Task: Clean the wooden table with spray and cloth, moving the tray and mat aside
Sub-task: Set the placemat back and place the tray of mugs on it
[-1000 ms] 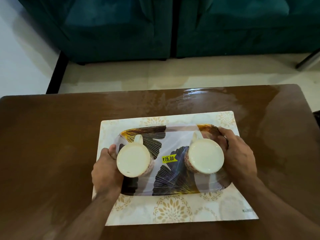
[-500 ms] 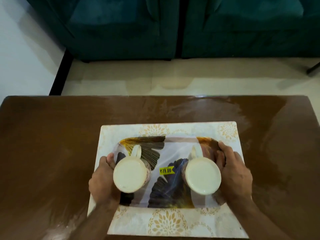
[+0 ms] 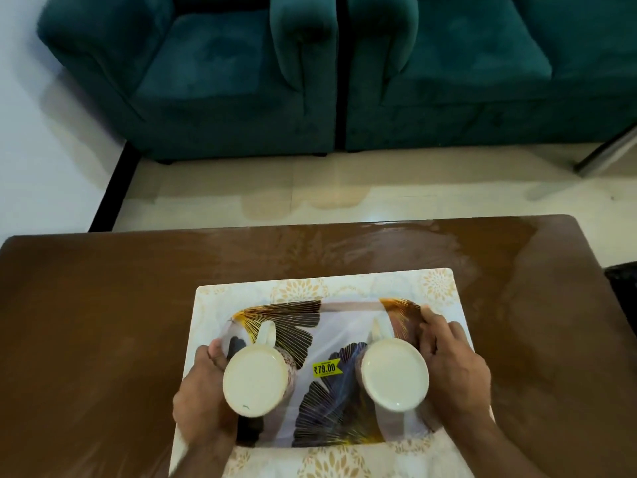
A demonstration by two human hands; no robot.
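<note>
A leaf-patterned tray (image 3: 331,339) with a yellow price sticker lies over a pale floral mat (image 3: 437,288) on the brown wooden table (image 3: 103,322). Two cream mugs stand on the tray, one at the left (image 3: 255,381) and one at the right (image 3: 394,372). My left hand (image 3: 201,405) grips the tray's left rim, thumb on top. My right hand (image 3: 451,370) grips the tray's right rim. Whether the tray is lifted off the mat cannot be told. No spray bottle or cloth is in view.
Two teal armchairs (image 3: 213,74) stand side by side beyond the table across a strip of pale tiled floor (image 3: 310,188). A metal leg (image 3: 606,150) shows at the far right. The table surface has glossy streaks near its far edge.
The view has tilted up, so table, tray and hands sit lower in the frame and more of the armchairs shows. Both hands keep their grip on the tray's rims.
</note>
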